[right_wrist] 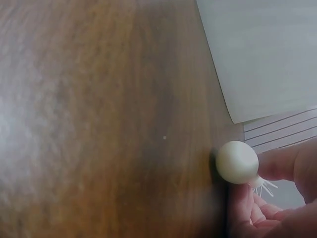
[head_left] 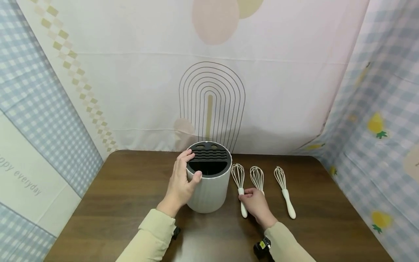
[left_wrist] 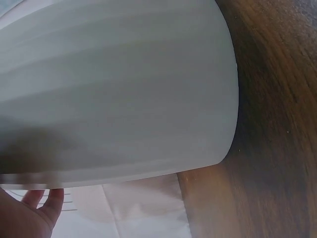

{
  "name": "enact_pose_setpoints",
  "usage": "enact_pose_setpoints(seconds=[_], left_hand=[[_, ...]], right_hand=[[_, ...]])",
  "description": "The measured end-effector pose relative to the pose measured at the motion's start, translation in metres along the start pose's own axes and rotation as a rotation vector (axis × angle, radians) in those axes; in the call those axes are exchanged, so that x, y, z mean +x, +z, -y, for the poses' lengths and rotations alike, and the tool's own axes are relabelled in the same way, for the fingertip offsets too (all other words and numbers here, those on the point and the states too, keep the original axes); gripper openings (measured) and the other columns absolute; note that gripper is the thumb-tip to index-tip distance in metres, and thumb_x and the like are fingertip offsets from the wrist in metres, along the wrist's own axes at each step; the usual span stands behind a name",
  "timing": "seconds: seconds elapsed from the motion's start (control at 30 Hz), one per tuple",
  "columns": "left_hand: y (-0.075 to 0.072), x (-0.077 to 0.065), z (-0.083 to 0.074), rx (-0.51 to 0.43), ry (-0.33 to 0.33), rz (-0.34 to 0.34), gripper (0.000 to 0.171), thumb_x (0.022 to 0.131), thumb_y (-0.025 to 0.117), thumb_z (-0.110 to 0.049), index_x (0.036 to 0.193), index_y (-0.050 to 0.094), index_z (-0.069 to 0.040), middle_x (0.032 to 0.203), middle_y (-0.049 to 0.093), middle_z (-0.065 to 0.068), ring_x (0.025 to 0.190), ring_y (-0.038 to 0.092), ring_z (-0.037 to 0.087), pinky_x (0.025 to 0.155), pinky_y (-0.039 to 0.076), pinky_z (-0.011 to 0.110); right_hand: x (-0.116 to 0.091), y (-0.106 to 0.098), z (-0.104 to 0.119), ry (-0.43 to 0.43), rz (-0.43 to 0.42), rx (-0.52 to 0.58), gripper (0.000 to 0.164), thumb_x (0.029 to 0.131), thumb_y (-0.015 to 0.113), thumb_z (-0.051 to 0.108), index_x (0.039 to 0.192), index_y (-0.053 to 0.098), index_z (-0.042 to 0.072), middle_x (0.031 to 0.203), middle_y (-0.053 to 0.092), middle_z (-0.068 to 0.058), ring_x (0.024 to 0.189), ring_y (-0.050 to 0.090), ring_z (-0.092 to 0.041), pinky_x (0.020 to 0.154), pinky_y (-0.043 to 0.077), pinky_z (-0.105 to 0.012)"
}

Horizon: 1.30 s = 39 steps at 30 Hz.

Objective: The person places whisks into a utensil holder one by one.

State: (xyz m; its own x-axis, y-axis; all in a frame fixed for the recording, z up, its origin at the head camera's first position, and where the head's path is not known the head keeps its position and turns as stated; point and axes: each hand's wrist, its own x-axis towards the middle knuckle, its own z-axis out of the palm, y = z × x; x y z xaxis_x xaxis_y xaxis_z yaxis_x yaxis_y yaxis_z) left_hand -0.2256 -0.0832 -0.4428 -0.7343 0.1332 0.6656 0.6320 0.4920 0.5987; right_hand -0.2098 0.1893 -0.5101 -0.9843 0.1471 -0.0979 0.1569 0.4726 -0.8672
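Observation:
A white ribbed utensil holder (head_left: 209, 193) with a black slotted lid (head_left: 209, 156) stands upright on the table. My left hand (head_left: 180, 180) grips its left side near the rim, thumb in front and fingers behind. Just right of the holder, my right hand (head_left: 256, 205) pinches the handle of the nearest white whisk (head_left: 238, 176) between thumb and fingers. In the right wrist view, the round end of that whisk's handle (right_wrist: 237, 162) shows between the fingertips. A second whisk (head_left: 257, 176) lies beside it, its handle hidden by my right hand. Farther right lies a third whisk (head_left: 285, 193).
The brown wooden table (head_left: 131, 203) has rounded back corners. A patterned white cloth (head_left: 137, 91) hangs behind it, and blue checked cloths hang at the left (head_left: 49, 72) and right (head_left: 366, 174).

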Motion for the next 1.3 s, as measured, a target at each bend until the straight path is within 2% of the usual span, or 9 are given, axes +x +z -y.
enact_pose_setpoints(seconds=[0.2, 0.37, 0.57, 0.67, 0.77, 0.87, 1.0, 1.17, 1.3], left_hand=[[0.003, -0.003, -0.003, 0.024, -0.031, 0.022, 0.067, 0.091, 0.046, -0.056, 0.142, 0.038, -0.013, 0.153, 0.030, -0.001, 0.139, 0.028, 0.018, 0.099, 0.038, 0.050], [0.007, 0.000, -0.006, 0.033, -0.042, 0.037, 0.068, 0.091, 0.043, -0.058, 0.142, 0.038, -0.014, 0.153, 0.029, -0.003, 0.138, 0.028, 0.016, 0.095, 0.041, 0.051], [0.007, -0.001, -0.006, 0.041, -0.041, 0.035, 0.069, 0.091, 0.043, -0.059, 0.143, 0.038, -0.014, 0.153, 0.029, -0.004, 0.138, 0.029, 0.017, 0.093, 0.041, 0.053], [0.007, -0.003, -0.006, 0.047, -0.048, 0.028, 0.069, 0.091, 0.042, -0.059, 0.143, 0.038, -0.014, 0.153, 0.029, -0.004, 0.138, 0.029, 0.016, 0.093, 0.041, 0.054], [0.006, -0.004, -0.005, 0.051, -0.056, 0.024, 0.069, 0.091, 0.041, -0.060, 0.143, 0.038, -0.015, 0.153, 0.029, -0.005, 0.138, 0.029, 0.013, 0.093, 0.041, 0.054], [0.007, -0.005, -0.006, 0.050, -0.052, 0.018, 0.069, 0.091, 0.040, -0.060, 0.142, 0.038, -0.015, 0.153, 0.029, -0.005, 0.138, 0.028, 0.013, 0.094, 0.041, 0.053], [0.007, -0.003, -0.006, 0.048, -0.025, 0.003, 0.069, 0.092, 0.038, -0.060, 0.141, 0.039, -0.013, 0.153, 0.030, -0.003, 0.138, 0.029, 0.016, 0.095, 0.040, 0.052], [0.007, -0.001, -0.004, 0.063, 0.002, -0.011, 0.070, 0.092, 0.035, -0.062, 0.141, 0.040, -0.011, 0.152, 0.031, -0.001, 0.137, 0.030, 0.017, 0.096, 0.040, 0.050], [0.003, -0.003, -0.001, 0.074, 0.002, -0.010, 0.071, 0.092, 0.034, -0.063, 0.141, 0.041, -0.011, 0.152, 0.031, -0.001, 0.137, 0.030, 0.017, 0.100, 0.037, 0.048]], right_hand=[[-0.004, -0.002, -0.001, 0.015, 0.001, -0.004, 0.024, 0.087, 0.064, 0.006, 0.105, 0.061, -0.010, 0.082, 0.067, -0.010, 0.072, 0.062, -0.019, 0.065, 0.050, -0.032], [-0.002, -0.007, 0.001, 0.027, 0.018, 0.007, 0.024, 0.089, 0.062, 0.006, 0.107, 0.060, -0.010, 0.085, 0.067, -0.013, 0.075, 0.061, -0.020, 0.066, 0.050, -0.033], [-0.001, -0.017, 0.012, 0.027, 0.081, 0.040, 0.031, 0.091, 0.060, 0.007, 0.118, 0.056, -0.009, 0.094, 0.063, -0.015, 0.084, 0.060, -0.023, 0.071, 0.049, -0.035], [-0.002, -0.029, 0.026, -0.015, 0.092, 0.032, 0.039, 0.093, 0.059, 0.010, 0.127, 0.051, -0.006, 0.101, 0.062, -0.016, 0.092, 0.059, -0.024, 0.078, 0.047, -0.036], [-0.004, -0.045, 0.046, -0.055, 0.094, 0.055, 0.043, 0.096, 0.057, 0.012, 0.134, 0.047, -0.002, 0.105, 0.061, -0.015, 0.093, 0.057, -0.023, 0.079, 0.046, -0.037], [-0.006, -0.060, 0.068, -0.104, 0.101, 0.158, 0.043, 0.098, 0.054, 0.012, 0.137, 0.044, -0.002, 0.106, 0.059, -0.015, 0.091, 0.059, -0.022, 0.077, 0.048, -0.035], [-0.009, -0.075, 0.094, -0.182, 0.118, 0.283, 0.043, 0.099, 0.053, 0.011, 0.137, 0.040, -0.004, 0.109, 0.057, -0.016, 0.095, 0.063, -0.023, 0.082, 0.051, -0.032], [-0.010, -0.083, 0.112, -0.248, 0.142, 0.318, 0.045, 0.099, 0.054, 0.015, 0.138, 0.040, -0.003, 0.114, 0.056, -0.018, 0.098, 0.065, -0.023, 0.086, 0.050, -0.031], [-0.013, -0.082, 0.119, -0.273, 0.196, 0.377, 0.047, 0.099, 0.056, 0.018, 0.139, 0.040, -0.001, 0.116, 0.057, -0.016, 0.101, 0.064, -0.023, 0.087, 0.049, -0.033]])
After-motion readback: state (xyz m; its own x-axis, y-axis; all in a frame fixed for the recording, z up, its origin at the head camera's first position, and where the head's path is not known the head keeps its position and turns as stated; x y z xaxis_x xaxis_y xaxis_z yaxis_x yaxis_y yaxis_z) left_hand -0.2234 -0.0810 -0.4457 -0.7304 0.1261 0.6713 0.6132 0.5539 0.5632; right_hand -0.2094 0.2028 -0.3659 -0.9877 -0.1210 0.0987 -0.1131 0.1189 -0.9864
